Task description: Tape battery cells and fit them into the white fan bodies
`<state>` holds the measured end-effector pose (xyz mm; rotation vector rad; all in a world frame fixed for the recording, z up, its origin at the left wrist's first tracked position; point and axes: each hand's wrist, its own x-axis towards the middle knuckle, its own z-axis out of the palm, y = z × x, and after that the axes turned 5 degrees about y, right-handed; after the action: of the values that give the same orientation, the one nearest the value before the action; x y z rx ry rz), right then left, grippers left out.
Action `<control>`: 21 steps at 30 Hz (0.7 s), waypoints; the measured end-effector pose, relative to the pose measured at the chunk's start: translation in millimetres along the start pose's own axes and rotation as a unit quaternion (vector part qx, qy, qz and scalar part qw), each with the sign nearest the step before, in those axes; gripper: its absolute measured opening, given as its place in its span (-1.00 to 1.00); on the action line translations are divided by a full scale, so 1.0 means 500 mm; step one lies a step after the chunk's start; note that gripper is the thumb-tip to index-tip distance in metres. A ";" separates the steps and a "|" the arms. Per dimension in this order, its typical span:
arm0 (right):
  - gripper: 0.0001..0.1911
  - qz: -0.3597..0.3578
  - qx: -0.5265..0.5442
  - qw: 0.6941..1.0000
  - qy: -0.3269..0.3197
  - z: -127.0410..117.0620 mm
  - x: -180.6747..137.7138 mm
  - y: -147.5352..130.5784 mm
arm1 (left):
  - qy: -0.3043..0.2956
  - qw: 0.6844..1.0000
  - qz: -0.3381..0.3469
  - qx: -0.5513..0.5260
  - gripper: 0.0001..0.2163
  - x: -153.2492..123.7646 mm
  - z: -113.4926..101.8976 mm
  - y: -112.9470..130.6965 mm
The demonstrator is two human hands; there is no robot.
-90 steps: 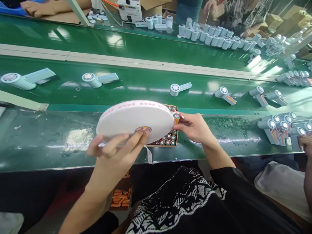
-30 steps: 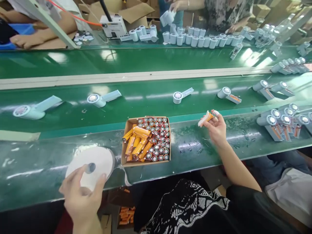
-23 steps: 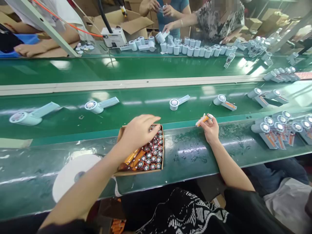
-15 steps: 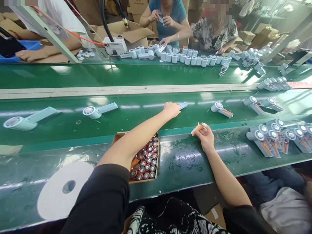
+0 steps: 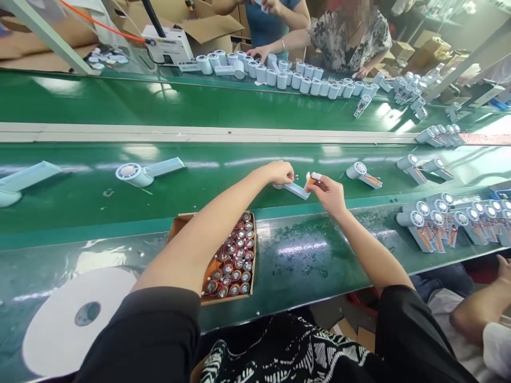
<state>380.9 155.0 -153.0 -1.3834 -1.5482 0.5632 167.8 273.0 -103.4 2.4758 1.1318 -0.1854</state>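
My left hand [image 5: 281,173] is closed in a pinch at thin wires [image 5: 294,177], just above a pale blue handheld-fan housing [image 5: 297,191] on the green belt. The housing's round head is mostly hidden under that hand, and its handle points toward my right hand [image 5: 330,195]. Between the fingers of my right hand is an orange battery cell [image 5: 310,183] with a white piece on it, held over the end of the handle. Below my left forearm, a cardboard box [image 5: 254,255] holds many wired round motors [image 5: 238,264].
Other fan housings lie along the belt, one at left [image 5: 134,173] and one at right [image 5: 358,171]. Assembled units [image 5: 423,223] cluster on the right ledge. A white roll [image 5: 51,324] lies at lower left. People work across the line behind rows of blue cylinders [image 5: 305,85].
My right hand has moved up and left with the battery cell, to the housing. The housing's handle has swung toward me, and my left hand has shifted to the wires. The view has shifted slightly.
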 end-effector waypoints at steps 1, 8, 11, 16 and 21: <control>-0.69 -0.025 -0.073 0.997 -0.029 0.000 0.006 0.001 | 0.010 1.000 -0.001 -0.006 -0.70 0.003 0.003 0.002; -0.71 -0.076 -0.309 0.930 -0.185 -0.006 0.014 -0.015 | 0.069 0.996 -0.019 -0.059 -0.79 0.025 0.038 0.018; -0.64 -0.077 -0.378 0.891 -0.237 0.009 0.026 -0.035 | 0.096 0.991 -0.032 -0.090 -0.78 0.029 0.045 0.024; -0.56 -0.071 -0.510 0.797 -0.316 0.029 0.046 -0.069 | 0.144 0.978 -0.068 -0.131 -0.74 0.003 0.017 0.035; -0.65 -0.109 -0.502 0.788 -0.339 0.029 0.065 -0.086 | 0.241 0.955 -0.070 -0.157 -0.62 -0.228 -0.007 -0.044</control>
<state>350.0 177.9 -112.6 -1.8042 -2.8111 0.0122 76.0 208.1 -74.5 2.2073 1.4003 0.5499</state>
